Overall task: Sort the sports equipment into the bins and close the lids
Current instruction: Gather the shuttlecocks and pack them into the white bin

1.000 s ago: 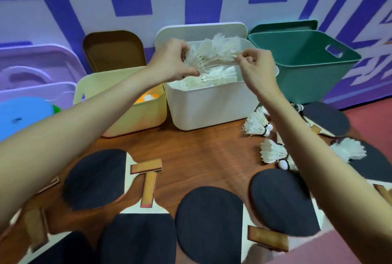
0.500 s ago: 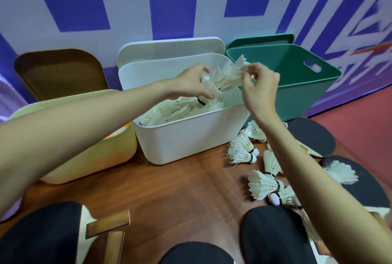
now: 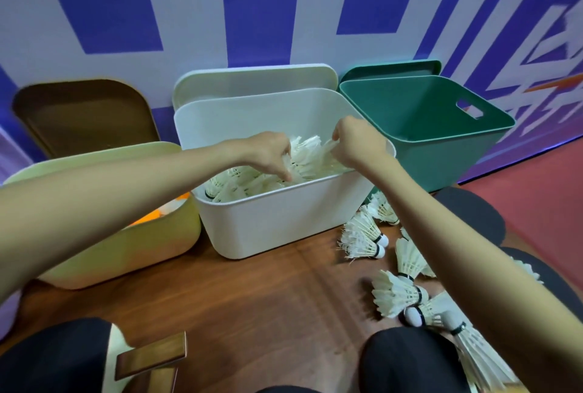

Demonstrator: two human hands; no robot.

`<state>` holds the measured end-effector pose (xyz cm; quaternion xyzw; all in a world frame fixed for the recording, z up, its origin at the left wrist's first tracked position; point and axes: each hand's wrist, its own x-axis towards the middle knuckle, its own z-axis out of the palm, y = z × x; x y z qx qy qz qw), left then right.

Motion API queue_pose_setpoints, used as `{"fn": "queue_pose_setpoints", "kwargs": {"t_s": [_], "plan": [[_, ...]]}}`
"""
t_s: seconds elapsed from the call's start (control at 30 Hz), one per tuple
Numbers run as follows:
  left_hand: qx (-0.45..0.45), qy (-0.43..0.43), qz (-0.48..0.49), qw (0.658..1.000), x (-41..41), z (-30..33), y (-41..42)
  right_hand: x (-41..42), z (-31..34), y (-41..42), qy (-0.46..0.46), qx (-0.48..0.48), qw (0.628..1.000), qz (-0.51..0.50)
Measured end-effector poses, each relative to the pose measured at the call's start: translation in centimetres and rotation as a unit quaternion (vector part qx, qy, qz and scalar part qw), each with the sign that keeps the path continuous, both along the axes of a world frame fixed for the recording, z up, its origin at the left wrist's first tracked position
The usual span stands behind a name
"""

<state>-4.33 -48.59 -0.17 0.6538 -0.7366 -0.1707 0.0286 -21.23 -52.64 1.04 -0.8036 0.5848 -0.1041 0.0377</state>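
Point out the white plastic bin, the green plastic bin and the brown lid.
white plastic bin (image 3: 277, 222), head view, front wall
green plastic bin (image 3: 441, 159), head view, front wall below the rim
brown lid (image 3: 85, 115), head view, centre of its face

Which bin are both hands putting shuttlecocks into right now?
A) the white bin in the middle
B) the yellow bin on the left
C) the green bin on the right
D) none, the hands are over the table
A: the left hand and the right hand both hold shuttlecocks inside the white bin, which already contains more of them.
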Motion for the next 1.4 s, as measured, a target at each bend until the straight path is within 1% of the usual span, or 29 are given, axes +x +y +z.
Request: {"fn": "queue_pose_setpoints", "kwargs": {"t_s": [0.13,0.33,0.43,0.57,0.7,0.77,0.83,0.9,0.97,1.03,1.1,1.2,1.27,1.4], "plan": [[-0.009,-0.013,0.002,1.0,0.4,-0.2,-1.4,0.7,-0.3,-1.4,0.029,0.029,0.999,0.002],[-0.012,-0.022,-0.008,1.0,-0.1,-1.1,-2.1,1.0,-0.7,-2.1,0.059,0.146,0.987,0.043],[-0.009,-0.035,-0.014,0.999,-0.4,-1.3,-1.9,0.9,-0.3,-2.0,0.064,0.154,0.985,0.046],[-0.027,-0.044,-0.008,0.999,0.0,-0.4,-0.8,0.1,0.3,-1.5,0.059,0.128,0.989,0.054],[-0.082,-0.023,0.013,0.996,0.0,1.4,1.8,-1.5,1.3,1.1,0.0,0.038,0.996,0.082],[-0.136,0.013,0.029,0.99,-0.6,2.2,3.6,-2.8,1.6,3.4,-0.062,-0.019,0.992,0.113],[-0.215,0.068,0.034,0.974,-1.7,2.7,5.9,-4.4,1.5,6.1,-0.12,-0.067,0.98,0.142],[-0.29,0.12,0.007,0.949,-3.3,3.0,8.5,-6.4,1.0,9.1,-0.154,-0.084,0.972,0.159],[-0.324,0.145,-0.042,0.934,-5.3,2.9,11.2,-8.6,0.2,11.9,-0.162,-0.083,0.971,0.156],[-0.311,0.16,-0.08,0.933,-7.3,2.0,13.3,-11.0,-0.9,14.4,-0.157,-0.07,0.976,0.135],[-0.263,0.176,-0.093,0.944,-9.1,0.1,14.9,-13.6,-2.3,16.7,-0.154,-0.054,0.981,0.102],[-0.175,0.177,-0.084,0.965,-11.8,-3.1,16.3,-17.1,-4.5,19.6,-0.171,-0.044,0.983,0.047],[-0.135,0.17,-0.083,0.973,-13.5,-5.1,16.6,-19.0,-5.9,21.1,-0.181,-0.047,0.982,0.005],[-0.105,0.188,-0.06,0.975,-16.3,-8.4,16.3,-21.2,-8.6,23.9,-0.218,-0.072,0.968,-0.102]]}}
